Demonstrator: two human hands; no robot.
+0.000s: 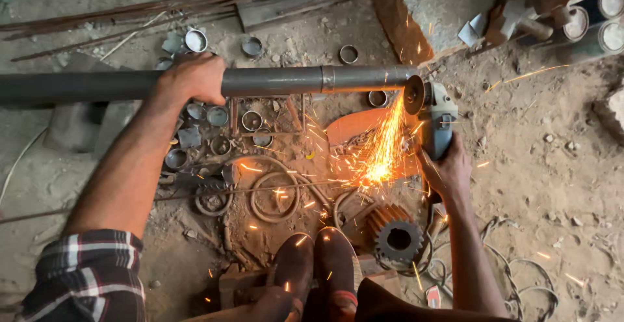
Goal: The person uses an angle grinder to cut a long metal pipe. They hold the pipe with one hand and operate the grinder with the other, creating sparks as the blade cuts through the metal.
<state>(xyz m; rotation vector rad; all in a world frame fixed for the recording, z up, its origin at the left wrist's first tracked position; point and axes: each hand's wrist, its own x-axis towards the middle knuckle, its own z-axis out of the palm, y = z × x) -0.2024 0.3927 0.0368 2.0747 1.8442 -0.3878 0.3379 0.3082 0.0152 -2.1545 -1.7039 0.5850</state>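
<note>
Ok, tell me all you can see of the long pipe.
The pipe is dark grey metal, lying level across the frame from the left edge. A raised collar rings it near the right end. The left hand grips it from above. The grinder, held by the right hand, meets its end, throwing sparks down.

The dirt floor (552, 185) carries short pipe rings (251, 121), wire hoops (276, 197), a rusty gear (394, 234), and long rods (130, 10).
</note>
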